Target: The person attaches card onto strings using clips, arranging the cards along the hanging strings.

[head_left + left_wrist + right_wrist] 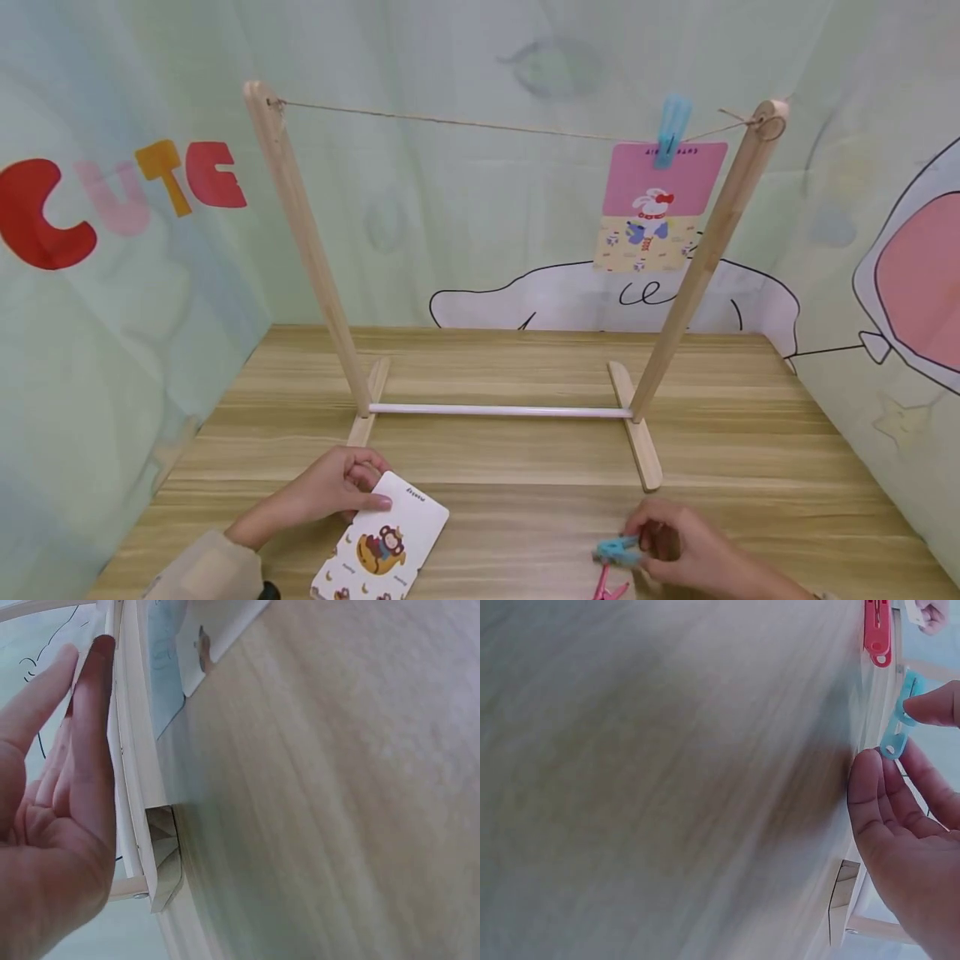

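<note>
**Card and clip in hand before the drying rack**

The wooden table [525,367] carries a wooden rack [315,250]: two slanted posts on flat feet, joined low by a white crossbar [498,410] and at the top by a string [465,123]. Near the rack's right post, a pink-and-yellow card [652,208] hangs from the string, held by a blue peg [671,129].

In front of the rack's left foot, the left hand [330,487] holds a white monkey card [386,542] by its far corner, thumb on the printed face and fingers curled beneath. The card lies tilted on the table, its near end running out of the head view. The left wrist view shows the fingers [82,750] fairly straight against the card's edge.

In front of the rack's right foot, the right hand [678,546] pinches a blue clothespin [617,551] between thumb and fingertips, low over the table. A pink clothespin [609,587] lies on the table just beside the blue one, on the side away from the rack.
</note>
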Motion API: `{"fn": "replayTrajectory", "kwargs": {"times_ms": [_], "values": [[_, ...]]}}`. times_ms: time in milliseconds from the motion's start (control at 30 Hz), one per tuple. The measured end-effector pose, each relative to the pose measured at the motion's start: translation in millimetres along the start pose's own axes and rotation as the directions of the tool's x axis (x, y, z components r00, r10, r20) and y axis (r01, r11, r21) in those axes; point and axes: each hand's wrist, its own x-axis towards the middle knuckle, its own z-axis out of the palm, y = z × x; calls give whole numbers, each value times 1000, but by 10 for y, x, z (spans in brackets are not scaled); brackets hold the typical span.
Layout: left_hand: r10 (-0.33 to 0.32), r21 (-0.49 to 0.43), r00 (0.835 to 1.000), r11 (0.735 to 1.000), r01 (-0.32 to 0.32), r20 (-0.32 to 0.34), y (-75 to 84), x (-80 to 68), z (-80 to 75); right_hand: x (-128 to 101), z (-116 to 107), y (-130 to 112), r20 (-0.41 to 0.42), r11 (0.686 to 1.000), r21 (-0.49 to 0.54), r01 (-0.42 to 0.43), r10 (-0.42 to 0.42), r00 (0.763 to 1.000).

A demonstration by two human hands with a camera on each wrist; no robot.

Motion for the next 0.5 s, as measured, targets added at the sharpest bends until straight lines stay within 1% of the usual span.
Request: {"fn": "replayTrajectory", "kwargs": {"times_ms": [133,267,433,500], "values": [[-14,18,1000,1000,14,10,11,-2,-1,8,-17,1,25,993,103,-61,59,998],[-35,30,999,999,34,27,10,0,-6,31,-36,3,47,970,214,-113,105,993],[-34,32,998,999,32,52,20,4,-22,55,-69,9,36,948,292,-122,117,992],[-28,28,998,999,26,61,40,3,-34,62,-86,7,33,947,297,-119,114,993]]}}
